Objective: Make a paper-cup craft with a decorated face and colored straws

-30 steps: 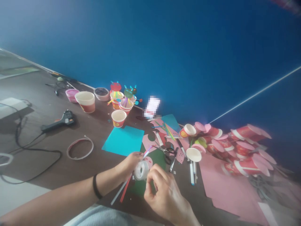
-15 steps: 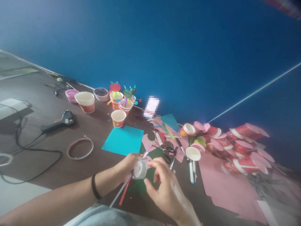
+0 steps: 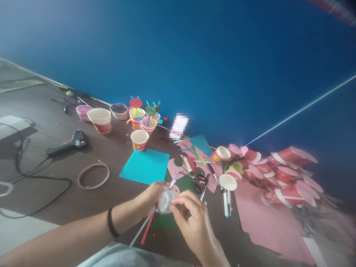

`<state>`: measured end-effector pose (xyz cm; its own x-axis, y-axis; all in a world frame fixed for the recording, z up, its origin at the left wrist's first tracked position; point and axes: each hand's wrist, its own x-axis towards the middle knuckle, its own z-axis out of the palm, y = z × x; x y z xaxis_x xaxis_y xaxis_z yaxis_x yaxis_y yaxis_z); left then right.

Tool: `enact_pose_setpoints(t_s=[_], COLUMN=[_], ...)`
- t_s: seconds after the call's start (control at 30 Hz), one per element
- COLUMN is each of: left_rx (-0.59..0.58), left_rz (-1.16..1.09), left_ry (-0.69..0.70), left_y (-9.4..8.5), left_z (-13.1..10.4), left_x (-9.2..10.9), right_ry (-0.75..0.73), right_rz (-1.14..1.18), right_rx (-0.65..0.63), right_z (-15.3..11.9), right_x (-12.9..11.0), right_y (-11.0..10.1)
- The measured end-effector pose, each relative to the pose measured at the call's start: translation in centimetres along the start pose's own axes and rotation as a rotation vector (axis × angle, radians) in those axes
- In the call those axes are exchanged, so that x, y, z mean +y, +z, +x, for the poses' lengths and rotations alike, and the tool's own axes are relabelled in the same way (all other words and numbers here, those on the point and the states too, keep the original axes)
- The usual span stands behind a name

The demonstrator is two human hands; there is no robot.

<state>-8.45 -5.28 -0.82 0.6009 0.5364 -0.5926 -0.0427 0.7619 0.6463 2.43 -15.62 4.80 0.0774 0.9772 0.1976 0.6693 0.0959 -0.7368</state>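
Over the last half second the thumb and forefinger of the right hand (image 3: 196, 222), spread apart before, have come close together at the right edge of the roll of clear tape (image 3: 164, 204). The roll sits at the lower centre of the frame, tilted, gripped in the left hand (image 3: 151, 196), which wears a black wristband (image 3: 111, 222). The right hand's grip is narrow; whether the tape's end lies between its fingertips I cannot tell. With the roll, the left hand also holds a bundle of thin straws or strips: purple-and-pink tips (image 3: 174, 180) poke out above, while a red length (image 3: 147, 230) and a pale grey one (image 3: 139, 231) run out below.

Beneath and behind the hands lies green paper (image 3: 185, 183), with a turquoise sheet (image 3: 147, 165) just above the left hand. Right of centre, black-handled scissors (image 3: 198, 178) rest among pink scraps, near a blue-tipped marker (image 3: 225, 204). Red paper cups with pink discs (image 3: 286, 178) are heaped at the right of the frame, above large pink paper (image 3: 267, 218). At the left, a glue gun (image 3: 66, 144) lies on the dark table (image 3: 116, 200) above a pale ring (image 3: 94, 188); upper left of centre, an upright paper cup (image 3: 139, 140) stands before decorated cups (image 3: 148, 125)
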Motion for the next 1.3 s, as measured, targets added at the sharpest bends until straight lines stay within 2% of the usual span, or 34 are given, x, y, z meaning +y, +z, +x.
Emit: enact_pose_setpoints(t_s=[0.53, 0.7, 0.93, 1.3], left_rx=[-0.024, -0.023, -0.087, -0.070], left_rz=[0.017, 0.009, 0.031, 0.004], left_ry=[0.021, -0.024, -0.036, -0.016], left_y=[-0.46, -0.53, -0.29, -0.52], left_z=[-0.07, -0.10, -0.26, 0.20], left_x=[-0.23, -0.19, -0.07, -0.50], right_ry=[-0.106, -0.013, 0.043, -0.119], right_rz=[-0.200, -0.113, 0.005, -0.119], right_rx=[-0.083, -0.141, -0.119, -0.076], right_z=[0.15, -0.23, 0.15, 0.50], right_x=[-0.94, -0.50, 0.00, -0.37], right_y=[-0.51, -0.48, -0.40, -0.42])
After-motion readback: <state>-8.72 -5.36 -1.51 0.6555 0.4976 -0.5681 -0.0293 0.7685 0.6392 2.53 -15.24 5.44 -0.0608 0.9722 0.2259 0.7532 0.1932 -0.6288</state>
